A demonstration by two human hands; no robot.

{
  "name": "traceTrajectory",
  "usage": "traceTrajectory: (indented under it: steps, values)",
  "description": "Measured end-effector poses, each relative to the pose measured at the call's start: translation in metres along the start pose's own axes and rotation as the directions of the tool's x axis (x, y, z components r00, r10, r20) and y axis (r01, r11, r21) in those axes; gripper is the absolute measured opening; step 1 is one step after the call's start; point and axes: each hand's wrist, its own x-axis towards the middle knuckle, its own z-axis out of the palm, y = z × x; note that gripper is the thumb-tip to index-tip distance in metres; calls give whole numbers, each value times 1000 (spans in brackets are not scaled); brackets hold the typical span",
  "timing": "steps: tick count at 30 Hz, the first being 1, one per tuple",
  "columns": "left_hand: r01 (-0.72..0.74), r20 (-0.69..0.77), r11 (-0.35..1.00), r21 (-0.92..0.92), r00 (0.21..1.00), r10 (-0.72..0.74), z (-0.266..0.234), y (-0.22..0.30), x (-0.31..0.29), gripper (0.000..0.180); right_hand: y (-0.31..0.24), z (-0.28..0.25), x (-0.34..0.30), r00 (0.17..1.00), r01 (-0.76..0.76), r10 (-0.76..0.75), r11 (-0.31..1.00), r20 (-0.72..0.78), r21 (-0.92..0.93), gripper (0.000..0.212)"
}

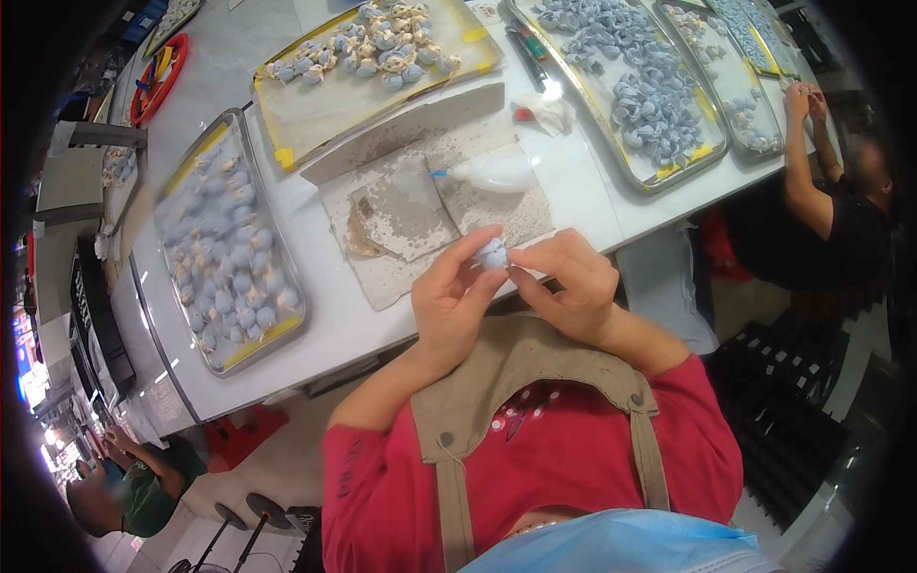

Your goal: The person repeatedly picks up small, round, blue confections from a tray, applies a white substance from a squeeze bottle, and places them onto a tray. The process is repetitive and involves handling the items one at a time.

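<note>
Between the thumb and index finger of my left hand (451, 298) is a small rounded blue-grey piece (492, 254), held just off the table's near edge. My right hand (576, 285) is closed in a pinch, its fingertips touching the piece's right side. Whatever those fingertips hold is too small to make out. Beyond my hands, a white squeeze bottle (501, 174) with a blue tip lies on a stained cardboard sheet (382, 284).
Left stands a metal tray (223, 366) of similar blue-and-cream pieces; a yellow-taped board (306, 110) holds more. On the right are a tray (652, 181) of blue parts, a crumpled tissue (549, 110) and pens (527, 43). Another person (812, 191) works at the far right.
</note>
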Motion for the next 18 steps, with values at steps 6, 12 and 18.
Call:
traceTrajectory:
  steps: [6, 12, 18]
  values:
    - [-10, -49, 1000, -29, 999, 8, 5, 2, 0, 38, -6, 1, 3, 999, -35, 35, 999, 13, 36, 31]
    - [-77, -23, 972, 221, 996, 84, 2, 0, -2, 36, -11, -8, 5, 996, 81, -80, 996, 43, -35, 30]
    - [-42, -6, 941, 337, 999, 47, -1, 3, -5, 31, -8, -18, 14, 978, 183, -181, 983, 107, -11, 26]
